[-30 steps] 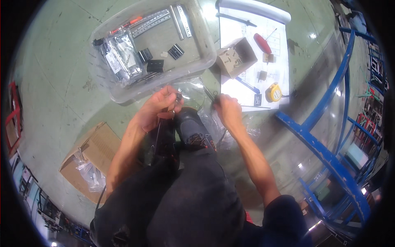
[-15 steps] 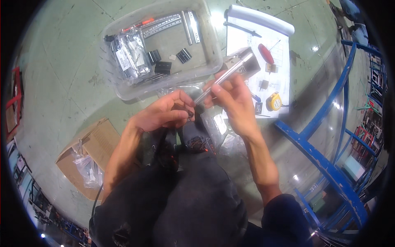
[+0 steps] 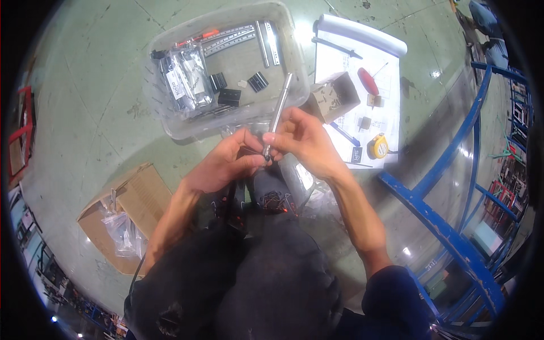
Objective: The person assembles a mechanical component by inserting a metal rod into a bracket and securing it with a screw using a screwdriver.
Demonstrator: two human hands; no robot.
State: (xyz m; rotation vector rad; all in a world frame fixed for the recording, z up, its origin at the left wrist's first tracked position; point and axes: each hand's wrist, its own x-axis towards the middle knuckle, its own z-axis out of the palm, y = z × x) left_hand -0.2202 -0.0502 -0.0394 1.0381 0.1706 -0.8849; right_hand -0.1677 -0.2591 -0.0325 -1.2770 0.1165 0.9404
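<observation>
Your right hand (image 3: 303,139) holds the silver rod (image 3: 279,110) in a narrow pinch between thumb and fingers; the rod slants, its far end crossing the near right corner of the tub (image 3: 170,122) in view, its near end on your side of the tub; your left hand (image 3: 224,161), also on your side of the tub, pinches a small dark part (image 3: 267,158) at that near end; whether part and rod are joined, I cannot tell.

Inside the tub lie metal rails (image 3: 229,42), black blocks (image 3: 229,97) and bagged parts (image 3: 184,79); right of the tub lies a paper sheet (image 3: 385,119), bearing a red screwdriver (image 3: 368,81), a pen (image 3: 345,135) and a yellow tape measure (image 3: 378,146); a small box (image 3: 340,93) sits just right of the tub; a carton (image 3: 141,190) stands nearer you than the tub, toward your left; a blue frame (image 3: 437,225) stands well right of the tub.
</observation>
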